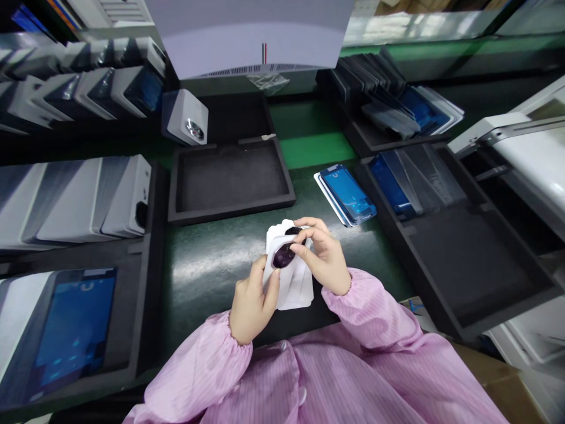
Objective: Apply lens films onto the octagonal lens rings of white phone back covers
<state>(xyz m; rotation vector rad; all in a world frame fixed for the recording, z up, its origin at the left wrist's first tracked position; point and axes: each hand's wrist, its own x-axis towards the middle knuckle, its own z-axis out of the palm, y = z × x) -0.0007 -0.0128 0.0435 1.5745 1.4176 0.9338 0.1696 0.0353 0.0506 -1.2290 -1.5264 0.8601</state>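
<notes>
My left hand grips the lower left edge of a white phone back panel, which is tilted up. A dark round camera piece sits near the panel's top. My right hand is closed at the panel's upper right edge, with thumb and fingers on the dark round part. Beneath and behind it lie more white panels on the green table, one with another dark round piece at its top. Their exact number is partly hidden by my hands.
Phone-shaped pieces with blue film lie stacked at the right. Black foam trays stand ahead, with another tray right. White phone boxes or panels stand in rows at the left. A white machine housing hangs over the back.
</notes>
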